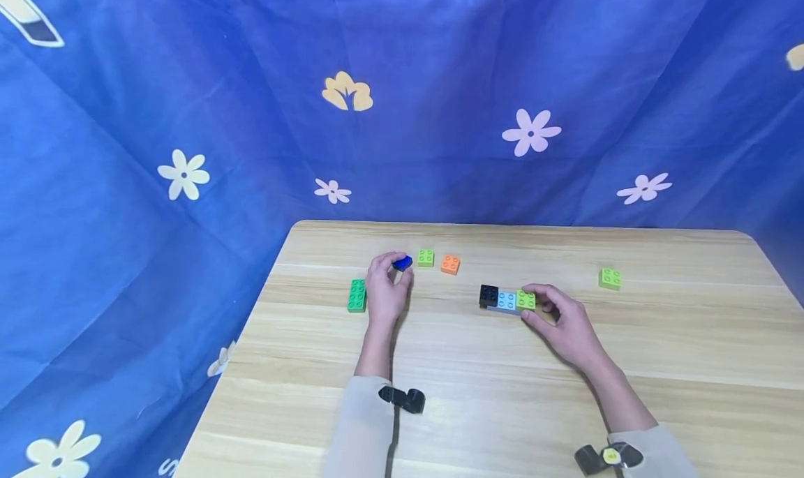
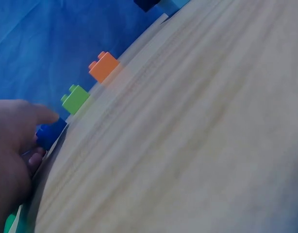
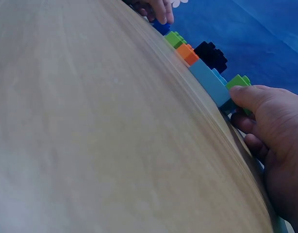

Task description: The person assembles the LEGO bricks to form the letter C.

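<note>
My left hand (image 1: 386,294) pinches a dark blue toy brick (image 1: 404,263) between thumb and fingers at the table's left. In the left wrist view the fingers hide part of that blue brick (image 2: 52,133). Farther right, my right hand (image 1: 568,326) grips the lime green brick (image 1: 525,299) at the right end of a joined piece. That piece has a long light blue brick (image 1: 506,301) below, with a black brick (image 1: 488,294) on its left end. In the right wrist view the thumb presses the lime brick's (image 3: 238,81) near side.
Beside the left hand lies a long green brick (image 1: 356,296). Another lime brick (image 1: 426,257) and an orange brick (image 1: 450,264) sit just right of the blue one. A further lime brick (image 1: 609,278) lies at the right of the wooden table (image 1: 477,380). A blue patterned cloth (image 1: 427,150) hangs behind.
</note>
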Action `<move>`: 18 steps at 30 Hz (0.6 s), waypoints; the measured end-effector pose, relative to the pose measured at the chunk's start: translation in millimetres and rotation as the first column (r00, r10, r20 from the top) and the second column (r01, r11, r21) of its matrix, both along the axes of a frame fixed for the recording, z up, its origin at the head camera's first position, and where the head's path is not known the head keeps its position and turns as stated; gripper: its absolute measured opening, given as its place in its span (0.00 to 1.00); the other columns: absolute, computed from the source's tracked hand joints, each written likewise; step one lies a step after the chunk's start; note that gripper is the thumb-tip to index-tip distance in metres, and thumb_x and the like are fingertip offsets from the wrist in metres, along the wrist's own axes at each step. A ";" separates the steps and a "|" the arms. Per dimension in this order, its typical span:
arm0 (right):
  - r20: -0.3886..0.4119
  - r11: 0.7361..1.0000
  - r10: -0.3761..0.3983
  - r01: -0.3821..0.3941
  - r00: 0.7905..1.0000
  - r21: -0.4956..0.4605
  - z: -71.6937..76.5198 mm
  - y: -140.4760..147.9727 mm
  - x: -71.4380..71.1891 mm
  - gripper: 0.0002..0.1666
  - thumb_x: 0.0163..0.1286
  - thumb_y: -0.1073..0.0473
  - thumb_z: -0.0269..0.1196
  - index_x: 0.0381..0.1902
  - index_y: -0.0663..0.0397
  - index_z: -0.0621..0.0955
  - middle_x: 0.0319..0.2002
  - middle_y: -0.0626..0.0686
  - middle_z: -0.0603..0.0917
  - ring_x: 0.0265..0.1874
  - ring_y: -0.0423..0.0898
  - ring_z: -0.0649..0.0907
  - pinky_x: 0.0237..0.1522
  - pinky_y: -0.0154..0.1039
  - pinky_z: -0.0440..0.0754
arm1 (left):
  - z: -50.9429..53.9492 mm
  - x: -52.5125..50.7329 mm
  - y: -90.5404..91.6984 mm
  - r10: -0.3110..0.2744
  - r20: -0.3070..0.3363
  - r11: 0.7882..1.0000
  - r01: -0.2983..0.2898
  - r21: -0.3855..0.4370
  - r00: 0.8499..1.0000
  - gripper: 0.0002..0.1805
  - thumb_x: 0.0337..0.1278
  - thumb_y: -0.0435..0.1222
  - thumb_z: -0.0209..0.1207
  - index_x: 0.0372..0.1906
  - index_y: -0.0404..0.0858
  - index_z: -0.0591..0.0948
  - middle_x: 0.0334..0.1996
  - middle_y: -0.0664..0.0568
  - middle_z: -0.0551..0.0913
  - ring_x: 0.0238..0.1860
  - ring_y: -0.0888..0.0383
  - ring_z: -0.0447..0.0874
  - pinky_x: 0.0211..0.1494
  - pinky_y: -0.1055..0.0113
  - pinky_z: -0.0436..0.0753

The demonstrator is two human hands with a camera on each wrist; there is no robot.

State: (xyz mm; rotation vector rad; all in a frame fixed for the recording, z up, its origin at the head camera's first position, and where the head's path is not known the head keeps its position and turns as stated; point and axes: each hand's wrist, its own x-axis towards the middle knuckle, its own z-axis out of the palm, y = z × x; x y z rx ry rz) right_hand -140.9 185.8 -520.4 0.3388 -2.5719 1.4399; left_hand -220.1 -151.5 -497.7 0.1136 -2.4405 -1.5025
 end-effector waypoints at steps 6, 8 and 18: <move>0.022 1.000 0.000 0.000 1.000 -0.004 2.7 0.1 -1.6 0.27 0.67 0.64 0.75 0.63 0.48 0.83 0.45 0.49 0.89 0.39 0.45 0.81 0.44 0.30 0.80 | -1.4 -5.3 0.5 0.009 -0.011 0.999 -0.008 0.048 1.000 0.14 0.63 0.24 0.69 0.52 0.34 0.87 0.55 0.43 0.83 0.58 0.47 0.84 0.69 0.61 0.82; 0.028 1.000 0.004 -0.003 1.000 -0.007 3.1 0.3 -1.8 0.27 0.67 0.64 0.75 0.63 0.48 0.83 0.46 0.49 0.89 0.39 0.44 0.82 0.44 0.29 0.81 | -2.4 -5.9 1.1 0.005 -0.037 0.996 -0.002 0.092 0.999 0.15 0.62 0.25 0.70 0.53 0.36 0.88 0.54 0.44 0.84 0.55 0.48 0.86 0.64 0.64 0.84; 0.038 1.000 0.012 -0.012 0.999 -0.005 3.3 0.8 -3.1 0.27 0.67 0.63 0.75 0.63 0.47 0.83 0.47 0.47 0.89 0.40 0.43 0.82 0.45 0.29 0.81 | -0.2 0.4 17.3 -0.226 -0.157 0.895 0.268 0.355 0.961 0.19 0.62 0.22 0.68 0.57 0.35 0.85 0.52 0.39 0.88 0.44 0.45 0.88 0.50 0.65 0.89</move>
